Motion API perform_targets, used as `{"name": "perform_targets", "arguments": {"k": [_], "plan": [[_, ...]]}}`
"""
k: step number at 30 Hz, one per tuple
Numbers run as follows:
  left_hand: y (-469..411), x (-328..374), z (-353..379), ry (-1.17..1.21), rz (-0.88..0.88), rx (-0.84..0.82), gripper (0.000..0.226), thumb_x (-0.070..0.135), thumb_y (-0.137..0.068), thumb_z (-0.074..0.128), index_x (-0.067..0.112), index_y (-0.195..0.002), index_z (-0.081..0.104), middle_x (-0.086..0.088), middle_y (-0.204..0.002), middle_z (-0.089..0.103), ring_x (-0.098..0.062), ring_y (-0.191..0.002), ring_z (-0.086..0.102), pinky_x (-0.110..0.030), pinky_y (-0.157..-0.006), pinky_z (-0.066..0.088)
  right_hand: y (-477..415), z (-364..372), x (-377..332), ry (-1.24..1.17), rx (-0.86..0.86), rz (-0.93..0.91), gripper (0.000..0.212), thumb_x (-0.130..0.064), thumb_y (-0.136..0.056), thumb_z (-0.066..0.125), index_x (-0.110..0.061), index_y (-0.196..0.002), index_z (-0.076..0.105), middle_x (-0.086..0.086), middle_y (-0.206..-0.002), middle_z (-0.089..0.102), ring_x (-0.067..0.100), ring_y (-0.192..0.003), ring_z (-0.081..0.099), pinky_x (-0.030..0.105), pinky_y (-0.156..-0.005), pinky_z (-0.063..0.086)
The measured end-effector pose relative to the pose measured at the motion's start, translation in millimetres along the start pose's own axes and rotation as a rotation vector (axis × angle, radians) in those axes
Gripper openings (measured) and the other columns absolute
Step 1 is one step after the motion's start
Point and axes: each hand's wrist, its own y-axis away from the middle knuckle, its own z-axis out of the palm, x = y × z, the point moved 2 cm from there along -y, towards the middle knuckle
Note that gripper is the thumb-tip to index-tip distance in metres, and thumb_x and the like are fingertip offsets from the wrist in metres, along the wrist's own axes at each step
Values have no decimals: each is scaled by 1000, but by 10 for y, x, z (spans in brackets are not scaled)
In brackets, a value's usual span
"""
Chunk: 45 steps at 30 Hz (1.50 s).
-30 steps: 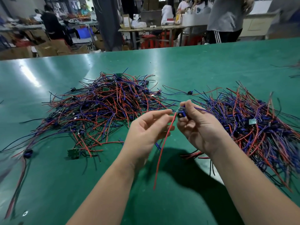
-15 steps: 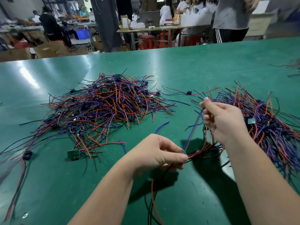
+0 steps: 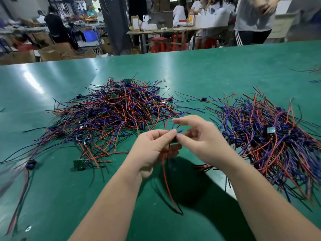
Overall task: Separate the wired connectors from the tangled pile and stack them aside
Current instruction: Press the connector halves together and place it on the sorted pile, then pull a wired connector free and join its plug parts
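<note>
Both hands meet low over the green table (image 3: 191, 70), in the gap between two heaps of wire. The left hand (image 3: 153, 149) has its fingers curled, thumb and forefinger pinching a wired connector (image 3: 174, 141) whose dark body just shows at the fingertips. Its red lead (image 3: 166, 178) hangs from the hand with a dark lead beside it, their ends trailing toward the near edge of the table. The right hand (image 3: 204, 141) is touching the same connector from the other side – its thumb comes up against the left fingertips while the forefinger stretches out above, with a short loop of blue wire between them. That hand is motion-blurred, so I cannot tell whether it is actually gripping the connector or only touching it. The tangled pile (image 3: 111, 115) of red, blue and black wires lies left of the hands, spread wide and disorderly. The separated stack (image 3: 267, 136) lies to the right, its wires running roughly one way. A small green circuit board (image 3: 79, 164) lies at the near edge of the tangled pile, and a lone connector (image 3: 202, 99) lies between the two heaps, farther back.
</note>
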Motion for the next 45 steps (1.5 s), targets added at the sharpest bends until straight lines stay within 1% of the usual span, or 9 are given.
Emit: {"name": "perform_targets", "arguments": {"k": [5,10,14,18,22,28,33,41,45], "plan": [[3,7,1,-27,16,-90,30,35,-72,66,7,-84,68,-10,-75,65,-12,-58,64,-25,-57,56,34,10,-46,109,55,-109,28,-14,-79,76,-15,-106,72,-10,-114,60,5,-104,61,28,-88,53],[19,27,30,-41,-5,-150,45,46,-77,56,9,-99,70,-8,-93,73,-18,-76,71,-27,-63,57,8,-94,-79,232,107,-149,30,-12,-72,81,-10,-101,73,-2,-114,63,9,-108,61,34,-92,52],[15,10,40,-154,-71,-164,51,52,-75,54,12,-103,68,-4,-100,74,-18,-91,71,-27,-78,56,-45,-487,-3,264,275,17,31,-6,-76,73,-9,-106,72,1,-121,65,8,-105,62,25,-93,49],[-26,99,-166,-475,106,142,19,35,-90,61,20,-89,72,3,-94,74,-12,-91,67,-21,-82,50,-6,-789,232,681,96,357,45,-14,-83,69,-21,-127,60,0,-135,56,20,-110,60,35,-95,45],[-50,257,-683,-1191,318,662,28,31,-87,61,25,-113,67,0,-123,60,-21,-117,50,-31,-99,37,-20,-788,348,906,82,495,46,-20,-83,70,-32,-126,59,0,-147,38,29,-130,40,47,-101,29],[-70,181,-1003,-1336,-186,727,52,44,-85,58,40,-134,44,-15,-152,23,-34,-139,16,-48,-112,16,-29,-808,378,863,132,522,48,-10,-80,73,-21,-125,61,14,-137,40,34,-113,50,38,-94,41],[-92,153,-1009,-1439,-256,744,33,42,-91,51,32,-122,57,-14,-133,46,-37,-126,33,-45,-105,25,-24,-755,329,873,110,516,42,-8,-83,69,-19,-123,63,17,-137,42,36,-98,56,35,-87,43],[-84,196,-1000,-1494,-201,848,28,60,-85,54,37,-87,70,-5,-111,58,-35,-117,38,-44,-95,24,-29,-636,267,772,178,353,34,-17,-84,67,-17,-118,65,10,-128,50,23,-119,47,32,-100,33],[-62,236,-986,-1346,67,972,21,49,-90,55,33,-85,67,3,-93,62,-31,-106,43,-42,-89,26,-29,-605,245,743,216,295,30,-17,-85,65,-16,-115,67,8,-124,52,20,-117,47,27,-95,31]]}}
